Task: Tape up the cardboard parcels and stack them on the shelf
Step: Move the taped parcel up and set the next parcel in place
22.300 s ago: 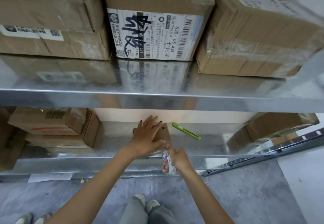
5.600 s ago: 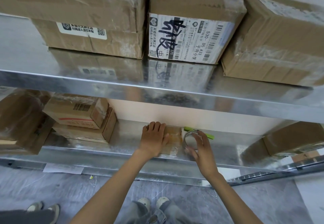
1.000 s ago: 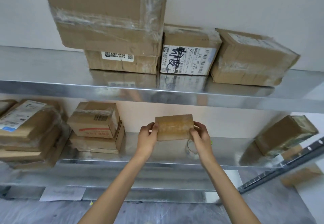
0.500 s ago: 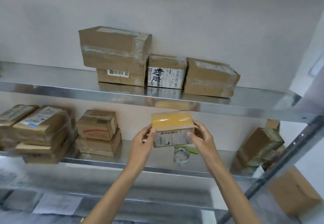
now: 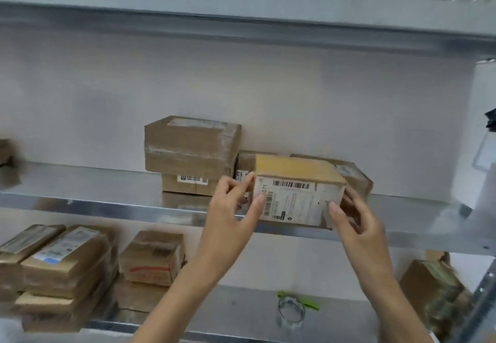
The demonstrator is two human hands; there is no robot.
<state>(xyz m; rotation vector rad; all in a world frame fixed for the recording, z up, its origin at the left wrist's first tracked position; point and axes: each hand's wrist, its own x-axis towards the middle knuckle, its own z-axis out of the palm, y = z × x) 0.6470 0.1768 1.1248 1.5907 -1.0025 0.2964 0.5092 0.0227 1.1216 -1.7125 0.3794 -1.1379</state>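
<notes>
1. The left hand [image 5: 230, 208] pinches the small parcel [image 5: 298, 195] at its left end. The thumb tip lies on the labelled front face and the other fingers curl against the left side.
2. The right hand [image 5: 357, 222] grips the right end, with the thumb on the lower right corner of the front face and the fingers wrapped behind the side.
3. The parcel is level between both hands at the front edge of the middle shelf [image 5: 107, 208]. Its barcode label faces the camera and yellowish tape covers its top. Whether its underside touches the shelf cannot be told.
4. Just behind it on that shelf stand 2 brown boxes [image 5: 354, 173], partly hidden. To their left is a stack of 2 [image 5: 192, 146], with the larger taped box on top.
5. On the lower shelf [image 5: 241, 305] a tape roll [image 5: 291, 313] lies against a green cutter [image 5: 311, 303], between the forearms.
6. Farther left on the lower shelf sit piled parcels [image 5: 61, 262], and another box [image 5: 429, 286] sits at the far right.
</notes>
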